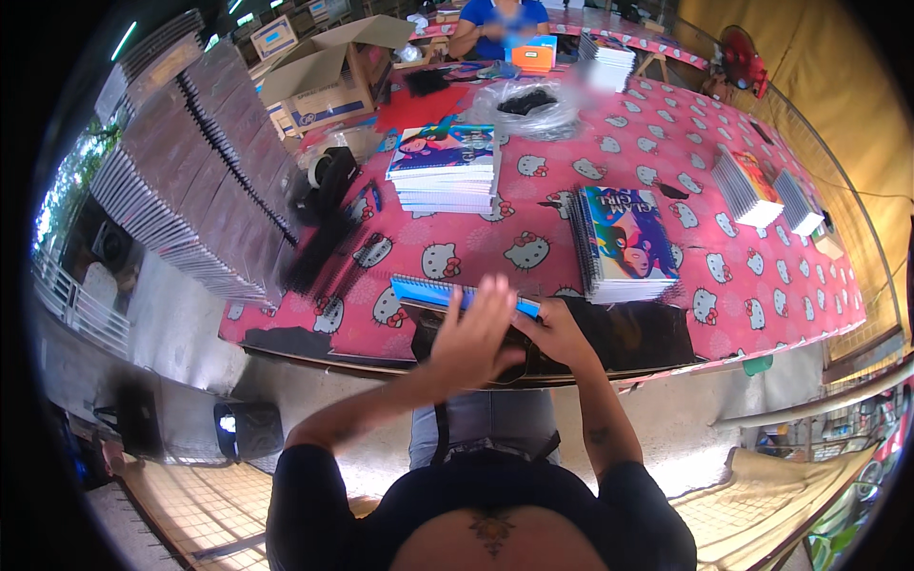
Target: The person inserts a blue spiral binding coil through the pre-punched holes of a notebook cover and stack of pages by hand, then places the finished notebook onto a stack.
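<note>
A spiral notebook (419,289) with a blue cover stands nearly on edge at the front edge of the table, its coil along the top. Across its near side lies my left hand (473,328), fingers stretched out and slightly blurred. My right hand (555,333) grips the notebook's right end, with the thumb toward its near side; its other fingers are partly hidden. To the right rests a stack of spiral notebooks (628,238) with colourful illustrated covers. Farther back, left of centre, sits another such stack (443,167).
Tall stacks of notebooks (205,171) rise at the left. Black binding coils (324,249) and a tape dispenser (328,181) lie beside them. An open cardboard box (319,90) and a plastic bag (524,107) are farther back. Across the pink table (533,214), a person in blue (500,24) handles notebooks.
</note>
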`<state>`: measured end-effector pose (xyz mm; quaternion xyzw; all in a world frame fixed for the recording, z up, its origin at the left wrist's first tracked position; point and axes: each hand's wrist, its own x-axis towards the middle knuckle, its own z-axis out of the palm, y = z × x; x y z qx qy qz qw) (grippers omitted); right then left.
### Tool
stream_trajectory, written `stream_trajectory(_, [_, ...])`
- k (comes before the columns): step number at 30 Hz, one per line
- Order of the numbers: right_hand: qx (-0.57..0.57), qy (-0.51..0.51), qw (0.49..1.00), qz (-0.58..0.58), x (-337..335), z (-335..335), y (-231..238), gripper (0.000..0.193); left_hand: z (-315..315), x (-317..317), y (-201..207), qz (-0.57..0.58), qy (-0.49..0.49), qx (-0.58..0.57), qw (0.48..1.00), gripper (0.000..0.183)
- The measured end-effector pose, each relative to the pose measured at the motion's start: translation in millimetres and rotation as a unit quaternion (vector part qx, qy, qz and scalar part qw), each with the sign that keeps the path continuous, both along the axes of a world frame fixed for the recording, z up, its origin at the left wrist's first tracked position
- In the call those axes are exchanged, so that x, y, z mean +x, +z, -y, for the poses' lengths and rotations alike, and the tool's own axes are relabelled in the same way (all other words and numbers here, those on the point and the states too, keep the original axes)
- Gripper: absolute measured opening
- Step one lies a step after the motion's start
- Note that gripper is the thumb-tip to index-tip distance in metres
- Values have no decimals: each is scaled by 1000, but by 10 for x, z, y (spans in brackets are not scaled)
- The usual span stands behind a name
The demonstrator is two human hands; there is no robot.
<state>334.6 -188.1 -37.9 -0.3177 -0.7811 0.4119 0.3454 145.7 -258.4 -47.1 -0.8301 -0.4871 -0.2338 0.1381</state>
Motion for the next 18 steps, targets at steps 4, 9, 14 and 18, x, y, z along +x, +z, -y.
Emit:
stream_trajectory(4, [43, 41, 996, -65, -47, -51, -89, 21, -198, 19, 359, -40, 8, -7, 999, 82])
stream_trajectory(9, [6, 31, 999, -19, -35, -73, -103, 18, 89, 111, 219, 27, -56, -24, 998, 83])
stream_trajectory(14, [5, 14, 1000, -6, -28, -38, -13, 23, 56, 43, 265, 15, -57, -39, 998, 77])
stream_trajectory(18, [28, 0, 999, -19, 27, 34, 186, 27, -102, 26, 578, 112, -21, 27, 993, 46])
